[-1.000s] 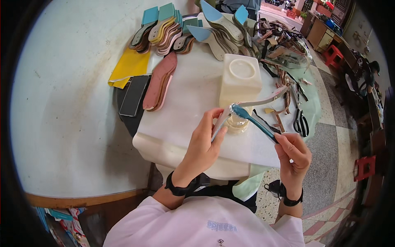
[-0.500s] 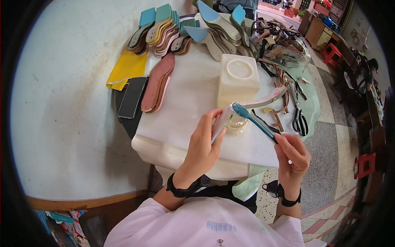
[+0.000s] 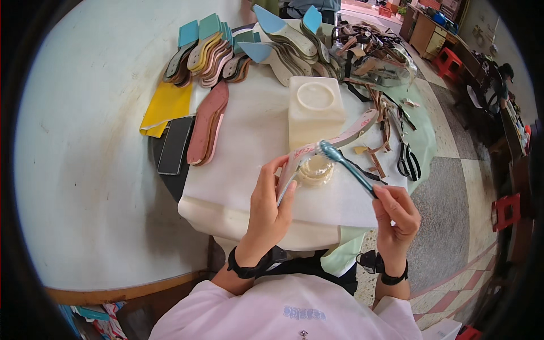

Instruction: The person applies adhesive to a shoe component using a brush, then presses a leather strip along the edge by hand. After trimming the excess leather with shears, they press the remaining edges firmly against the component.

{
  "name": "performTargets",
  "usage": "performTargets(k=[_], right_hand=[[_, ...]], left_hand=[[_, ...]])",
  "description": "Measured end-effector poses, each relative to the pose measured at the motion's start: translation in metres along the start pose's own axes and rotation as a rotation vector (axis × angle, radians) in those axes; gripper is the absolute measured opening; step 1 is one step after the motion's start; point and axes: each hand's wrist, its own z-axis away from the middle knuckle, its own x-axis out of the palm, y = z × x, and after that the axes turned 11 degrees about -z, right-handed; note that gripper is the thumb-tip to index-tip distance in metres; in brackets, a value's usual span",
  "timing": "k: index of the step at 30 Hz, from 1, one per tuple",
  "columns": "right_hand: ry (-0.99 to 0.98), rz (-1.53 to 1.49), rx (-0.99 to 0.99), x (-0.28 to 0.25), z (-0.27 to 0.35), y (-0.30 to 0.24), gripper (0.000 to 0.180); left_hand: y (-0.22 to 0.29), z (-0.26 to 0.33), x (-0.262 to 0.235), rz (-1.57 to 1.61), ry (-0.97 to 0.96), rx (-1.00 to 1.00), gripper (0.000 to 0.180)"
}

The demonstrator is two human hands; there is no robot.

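"Findings?"
"On my feed, over the white table (image 3: 249, 136): long pale strip (image 3: 354, 130), left hand (image 3: 267, 209) pinching its near end. Probably light, bendy; I'd hold its edges. Axis curves away rightward."
"Teal brush (image 3: 349, 167)?"
"Right hand (image 3: 398, 214) grips its lower end; likely light, stiff. Bristled end points away, leftward."

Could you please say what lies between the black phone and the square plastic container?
In the head view, a pink-topped stack lies beside the phone; from there to the container, only white tabletop shows.
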Motion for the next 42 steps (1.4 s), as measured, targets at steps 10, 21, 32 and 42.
performTargets(k=[10, 21, 32, 42], right_hand=[[0.138, 0.091, -0.006, -0.01, 0.002, 0.014, 0.027], [0.175, 0.164, -0.171, -0.008, 0.001, 0.018, 0.032], [0.185, 0.353, -0.229, -0.01, -0.002, 0.027, 0.034], [0.246, 0.34, -0.229, -0.016, -0.001, 0.027, 0.035]], left_hand=[[-0.006, 0.005, -0.008, -0.012, 0.085, 0.042, 0.034], [-0.008, 0.007, -0.009, -0.004, 0.104, 0.026, 0.036], [-0.013, 0.01, -0.006, 0.007, 0.104, 0.018, 0.036], [-0.014, 0.013, -0.005, 0.058, 0.111, -0.022, 0.037]])
